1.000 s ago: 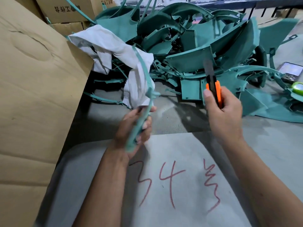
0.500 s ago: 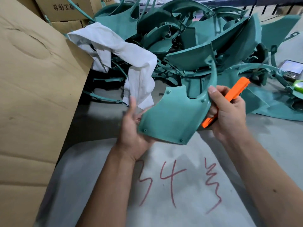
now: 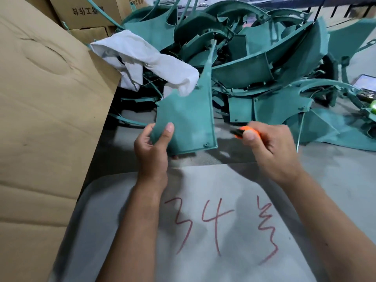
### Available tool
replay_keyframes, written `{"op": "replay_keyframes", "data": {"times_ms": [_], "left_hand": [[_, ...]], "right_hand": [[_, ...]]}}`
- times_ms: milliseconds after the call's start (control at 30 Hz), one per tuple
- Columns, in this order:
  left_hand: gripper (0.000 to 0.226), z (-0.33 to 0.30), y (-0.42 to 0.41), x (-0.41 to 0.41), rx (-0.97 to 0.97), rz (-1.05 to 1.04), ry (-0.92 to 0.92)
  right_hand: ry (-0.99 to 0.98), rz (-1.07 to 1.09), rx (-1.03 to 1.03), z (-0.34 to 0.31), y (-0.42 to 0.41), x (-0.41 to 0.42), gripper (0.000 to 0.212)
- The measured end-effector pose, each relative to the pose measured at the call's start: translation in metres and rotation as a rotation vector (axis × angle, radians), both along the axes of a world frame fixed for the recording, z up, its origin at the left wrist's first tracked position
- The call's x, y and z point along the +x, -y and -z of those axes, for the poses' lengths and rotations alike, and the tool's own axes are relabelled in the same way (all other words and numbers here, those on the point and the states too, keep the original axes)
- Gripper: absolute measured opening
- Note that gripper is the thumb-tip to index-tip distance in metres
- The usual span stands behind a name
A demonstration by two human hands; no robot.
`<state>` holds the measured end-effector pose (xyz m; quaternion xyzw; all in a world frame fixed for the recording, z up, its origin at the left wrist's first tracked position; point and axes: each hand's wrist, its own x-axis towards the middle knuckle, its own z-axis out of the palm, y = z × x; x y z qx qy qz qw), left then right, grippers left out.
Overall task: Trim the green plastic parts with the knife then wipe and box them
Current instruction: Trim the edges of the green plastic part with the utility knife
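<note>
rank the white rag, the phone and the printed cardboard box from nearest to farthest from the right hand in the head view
From the right hand:
1. white rag, up-left, draped on the green pile
2. phone, far right edge; close to the rag's rank
3. printed cardboard box, top left

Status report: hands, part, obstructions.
Left hand grips green plastic part upright. Right hand holds orange knife beside it. White cloth behind, apart.

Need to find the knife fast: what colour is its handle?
Orange, with a black tip; the knife shows in the head view, gripped in the right hand.
</note>
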<state>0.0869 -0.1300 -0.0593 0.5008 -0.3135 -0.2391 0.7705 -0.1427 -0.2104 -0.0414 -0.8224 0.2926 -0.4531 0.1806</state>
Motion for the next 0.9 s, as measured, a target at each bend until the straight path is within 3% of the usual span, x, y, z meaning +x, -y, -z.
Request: {"op": "replay_keyframes", "data": {"times_ms": [67,300,400,567,767,900], "left_hand": [[0.012,-0.001,-0.002,0.004,0.018,0.003,-0.046],[0.023,0.001,-0.003,0.009,0.105,0.129,-0.127],[0.021,0.000,-0.004,0.011,0.140,0.212,-0.152],[0.011,0.000,-0.009,0.014,0.202,0.345,-0.070],[0.019,0.002,-0.012,0.011,0.268,0.418,0.000],[0.010,0.001,-0.016,0.014,0.232,0.494,-0.009]], "right_hand": [[-0.109,-0.029,-0.066,-0.001,-0.003,0.007,0.051],[-0.260,-0.003,-0.128,0.005,-0.005,0.012,0.060],[-0.214,0.014,-0.139,0.003,-0.007,0.013,0.058],[-0.072,0.082,-0.072,-0.001,-0.006,0.010,0.073],[0.025,0.230,-0.017,0.001,0.001,0.005,0.083],[0.117,0.395,0.057,0.001,0.009,-0.001,0.076]]}}
